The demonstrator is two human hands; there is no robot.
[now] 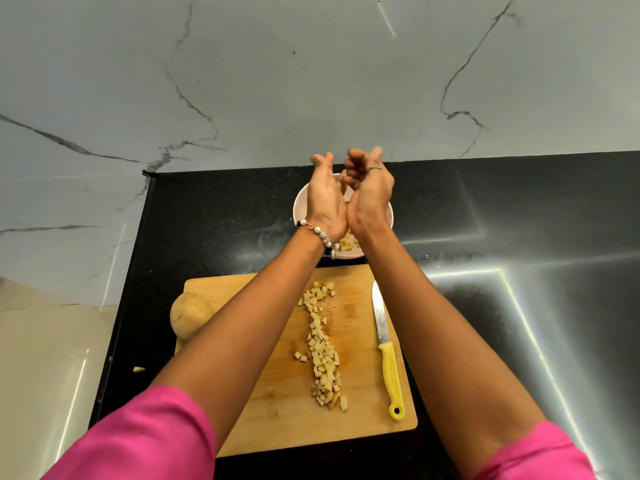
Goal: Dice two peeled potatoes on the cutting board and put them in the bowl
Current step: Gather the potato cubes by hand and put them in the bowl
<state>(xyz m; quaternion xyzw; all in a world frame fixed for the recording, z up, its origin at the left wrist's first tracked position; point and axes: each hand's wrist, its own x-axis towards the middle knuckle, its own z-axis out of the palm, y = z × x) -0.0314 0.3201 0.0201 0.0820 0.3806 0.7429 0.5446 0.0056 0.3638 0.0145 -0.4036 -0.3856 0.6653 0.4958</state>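
Both hands, left hand (pixel 323 199) and right hand (pixel 370 194), are cupping together over the bowl (pixel 388 216), fingers loosely curled, probably dropping dice (pixel 347 241) in.

Both hands (pixel 349 199) cupped together above bowl (pixel 300 202)

A black polished countertop (pixel 519 209) meets a pale marble-look wall (pixel 277 81) veined in dark grey, a beige tiled surface (pixel 41 358) shows at the lower left, and a small pale scrap (pixel 139 369) lies on the counter's left edge.
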